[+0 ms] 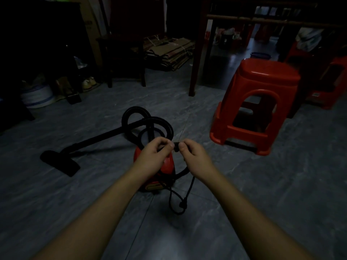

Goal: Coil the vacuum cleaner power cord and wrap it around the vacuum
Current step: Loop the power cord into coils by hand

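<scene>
Power cord (190,186), thin and limp, pinched between left hand (156,153) and right hand (194,156) above red vacuum (168,168), likely best gathered in loose loops.

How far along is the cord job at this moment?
Early. Both hands, left hand and right hand, pinch the black cord above the red vacuum. One loose loop dangles toward the floor; no wraps show around the vacuum.

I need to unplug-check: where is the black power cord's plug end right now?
The plug hangs low at centre, below the right hand, just right of the red vacuum.
</scene>
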Action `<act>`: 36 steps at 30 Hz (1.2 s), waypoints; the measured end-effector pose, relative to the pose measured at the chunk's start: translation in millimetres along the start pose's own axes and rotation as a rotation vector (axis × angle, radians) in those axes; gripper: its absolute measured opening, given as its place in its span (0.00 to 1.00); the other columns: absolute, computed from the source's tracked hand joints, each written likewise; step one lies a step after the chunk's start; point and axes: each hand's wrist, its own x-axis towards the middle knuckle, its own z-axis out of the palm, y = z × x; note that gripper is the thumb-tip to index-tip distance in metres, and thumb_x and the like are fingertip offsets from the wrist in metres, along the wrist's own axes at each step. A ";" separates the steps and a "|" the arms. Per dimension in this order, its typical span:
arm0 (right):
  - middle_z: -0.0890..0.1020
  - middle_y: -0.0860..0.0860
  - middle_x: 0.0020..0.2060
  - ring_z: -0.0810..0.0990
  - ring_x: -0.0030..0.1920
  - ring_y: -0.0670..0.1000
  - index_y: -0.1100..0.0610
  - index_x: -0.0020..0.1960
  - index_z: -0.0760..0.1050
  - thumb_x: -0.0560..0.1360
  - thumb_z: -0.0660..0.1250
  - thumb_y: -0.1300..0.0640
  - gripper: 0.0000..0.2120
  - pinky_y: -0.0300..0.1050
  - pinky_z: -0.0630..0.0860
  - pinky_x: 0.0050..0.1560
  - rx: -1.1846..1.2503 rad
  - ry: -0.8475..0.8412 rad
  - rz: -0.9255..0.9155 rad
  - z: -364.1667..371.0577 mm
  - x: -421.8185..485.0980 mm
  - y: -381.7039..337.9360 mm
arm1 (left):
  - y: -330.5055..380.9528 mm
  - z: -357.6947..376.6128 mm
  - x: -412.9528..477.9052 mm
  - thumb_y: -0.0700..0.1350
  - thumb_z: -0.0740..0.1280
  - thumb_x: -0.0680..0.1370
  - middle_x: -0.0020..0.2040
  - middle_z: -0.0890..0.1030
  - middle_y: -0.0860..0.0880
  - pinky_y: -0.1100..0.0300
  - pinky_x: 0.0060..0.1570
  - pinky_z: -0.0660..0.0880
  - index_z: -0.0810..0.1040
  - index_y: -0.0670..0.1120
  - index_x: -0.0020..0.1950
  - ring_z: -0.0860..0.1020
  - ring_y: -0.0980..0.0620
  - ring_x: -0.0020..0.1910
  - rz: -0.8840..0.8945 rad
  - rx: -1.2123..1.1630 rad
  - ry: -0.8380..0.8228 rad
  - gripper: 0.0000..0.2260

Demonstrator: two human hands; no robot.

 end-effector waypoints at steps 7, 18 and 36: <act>0.74 0.43 0.32 0.72 0.33 0.40 0.57 0.45 0.77 0.84 0.58 0.55 0.13 0.37 0.71 0.38 0.074 0.073 -0.012 -4.2 1.6 -1.6 | -2.4 -4.4 1.9 0.52 0.64 0.81 0.40 0.84 0.50 0.49 0.51 0.78 0.83 0.51 0.44 0.82 0.50 0.43 0.011 -0.110 0.035 0.11; 0.81 0.50 0.40 0.80 0.43 0.47 0.56 0.50 0.80 0.84 0.58 0.54 0.13 0.48 0.77 0.50 0.128 0.089 0.042 -16.3 7.5 11.4 | -0.4 1.8 4.5 0.50 0.67 0.80 0.33 0.80 0.53 0.61 0.39 0.75 0.85 0.51 0.43 0.77 0.57 0.34 -0.036 -0.171 0.062 0.10; 0.78 0.31 0.31 0.76 0.33 0.34 0.43 0.44 0.73 0.82 0.64 0.53 0.08 0.28 0.69 0.34 -0.054 -0.088 -0.071 -15.2 -7.9 7.7 | -14.9 12.6 5.5 0.45 0.69 0.79 0.45 0.85 0.53 0.61 0.51 0.77 0.84 0.53 0.49 0.82 0.57 0.48 0.107 0.002 -0.004 0.05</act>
